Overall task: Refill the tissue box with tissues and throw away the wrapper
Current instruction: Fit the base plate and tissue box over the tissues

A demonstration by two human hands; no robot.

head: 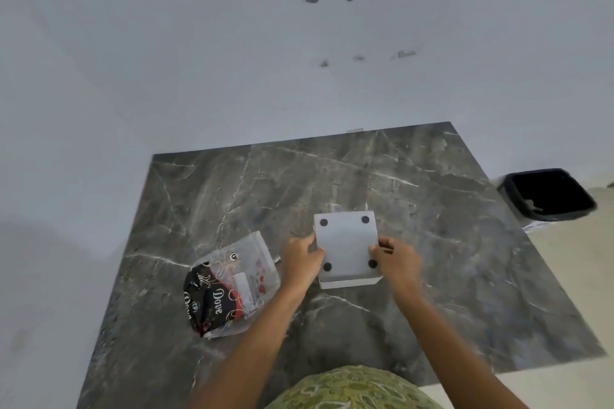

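A white square tissue box (346, 244) stands upside down on the dark marble table (232, 189), its base with four black round feet facing up. My left hand (300, 259) grips its left edge and my right hand (397, 261) grips its right edge. To the left of my left hand lies a crumpled plastic wrapper (229, 289), clear with black and red print. No loose tissues are visible.
A black waste bin (548, 192) stands open on the floor past the table's right edge. A white wall rises behind the table. The pale floor shows at the lower right. My green patterned clothing (352, 388) fills the bottom centre.
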